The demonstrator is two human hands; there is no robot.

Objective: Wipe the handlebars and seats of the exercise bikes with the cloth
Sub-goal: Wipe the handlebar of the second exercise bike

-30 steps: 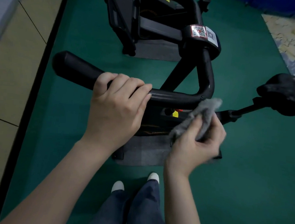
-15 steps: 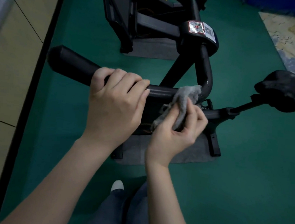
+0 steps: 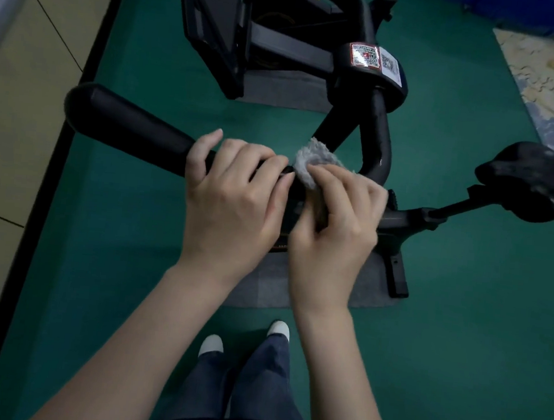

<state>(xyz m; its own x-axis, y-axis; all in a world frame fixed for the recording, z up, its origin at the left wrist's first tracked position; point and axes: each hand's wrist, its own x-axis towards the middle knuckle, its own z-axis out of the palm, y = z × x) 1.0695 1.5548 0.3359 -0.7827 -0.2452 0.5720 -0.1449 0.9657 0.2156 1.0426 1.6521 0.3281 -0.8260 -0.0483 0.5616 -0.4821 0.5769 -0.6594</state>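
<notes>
Cloth (image 3: 310,160): grey and bunched, on top of the handlebar (image 3: 135,123), just left of its bend and touching the left fingertips.
Right hand (image 3: 335,221): fingers curled together, pinching the cloth and pressing it to the bar.
Left hand (image 3: 232,202): fingers wrapped over the bar to steady it, one fingertip lifted.
Change: within the last second the cloth has travelled from below the bend up and leftward along the bar; the left hand has kept its place.
Meaning: the stroke has probably run out of room, and the grip under the left hand looks unwiped until that hand shifts.
Seat (image 3: 529,181): black, well off to the right, neither hand on it.
Surroundings: second bike (image 3: 251,23) beyond, grey mat (image 3: 262,289) beneath.
</notes>
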